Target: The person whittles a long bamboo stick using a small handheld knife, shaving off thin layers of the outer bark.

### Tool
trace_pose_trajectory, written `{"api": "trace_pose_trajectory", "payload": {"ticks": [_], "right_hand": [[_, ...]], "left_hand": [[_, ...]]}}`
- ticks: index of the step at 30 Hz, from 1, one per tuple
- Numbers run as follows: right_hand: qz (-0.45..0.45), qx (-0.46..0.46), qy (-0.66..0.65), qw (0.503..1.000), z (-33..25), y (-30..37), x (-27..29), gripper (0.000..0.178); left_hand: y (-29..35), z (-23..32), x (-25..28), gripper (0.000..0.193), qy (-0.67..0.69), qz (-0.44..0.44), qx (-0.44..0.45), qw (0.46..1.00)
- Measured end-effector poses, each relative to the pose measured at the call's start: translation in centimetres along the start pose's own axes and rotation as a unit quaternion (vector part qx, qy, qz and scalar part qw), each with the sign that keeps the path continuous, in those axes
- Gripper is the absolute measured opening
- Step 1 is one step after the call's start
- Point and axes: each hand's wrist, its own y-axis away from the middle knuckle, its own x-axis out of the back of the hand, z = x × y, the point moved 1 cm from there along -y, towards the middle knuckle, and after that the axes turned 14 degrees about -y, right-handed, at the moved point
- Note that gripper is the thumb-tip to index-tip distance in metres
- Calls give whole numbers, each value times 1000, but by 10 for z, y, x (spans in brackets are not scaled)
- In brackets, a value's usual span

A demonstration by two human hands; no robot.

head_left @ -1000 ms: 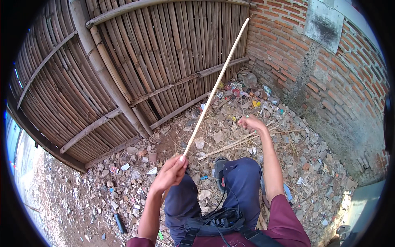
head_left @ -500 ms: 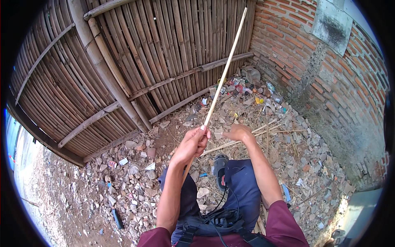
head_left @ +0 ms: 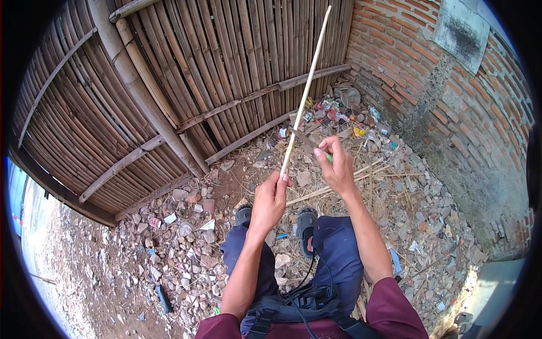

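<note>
My left hand (head_left: 270, 203) is closed round the lower part of a long, pale bamboo strip (head_left: 306, 93), which slants up and away toward the fence. In my right hand (head_left: 339, 169) is a knife (head_left: 305, 139) with a dark blade and a green handle, the fingers wrapped round that handle. The blade's tip end meets or crosses the strip a little above my left hand; whether it touches cannot be made out. Below my left hand the strip's lower end is hidden by the hand and forearm.
More bamboo strips (head_left: 333, 189) lie on the rubble beyond my right knee. Ahead stands a bamboo fence (head_left: 243, 62), with a brick wall (head_left: 406, 68) to the right. Litter (head_left: 333, 110) gathers in their corner. A dark bottle-like object (head_left: 163, 298) lies at lower left.
My right hand has risen and turned, bringing the knife's blade into view against the strip. My left hand still grips the strip, which now stands slightly steeper.
</note>
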Motion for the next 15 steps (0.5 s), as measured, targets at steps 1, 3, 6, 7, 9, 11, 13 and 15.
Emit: {"api": "trace_pose_trajectory", "payload": {"ticks": [1, 3, 6, 7, 9, 11, 13, 15], "right_hand": [[0, -1, -2, 1000, -5, 2, -5, 29], [-45, 23, -4, 999, -16, 4, -12, 29], [-67, 7, 21, 997, -37, 2, -20, 23], [-79, -9, 49, 996, -41, 2, -23, 24], [-83, -22, 78, 993, -31, 3, -23, 23], [-85, -38, 107, 990, -9, 6, -23, 24], [-50, 68, 106, 991, 8, 5, -24, 18], [-30, 77, 120, 989, 6, 4, -27, 16]], "left_hand": [[1, 1, 1, 32, -2, -1, 1, 1000], [3, 8, 4, 31, -43, 13, 2, 999], [5, 10, 5, 28, -61, 21, -3, 998], [7, 10, 6, 28, -63, 22, -2, 998], [9, 15, 3, 26, -84, 41, -10, 996], [11, 19, -5, 24, -119, 38, -20, 992], [15, 25, -8, 23, -156, 39, -31, 986], [17, 28, -8, 21, -185, 62, -30, 980]]}}
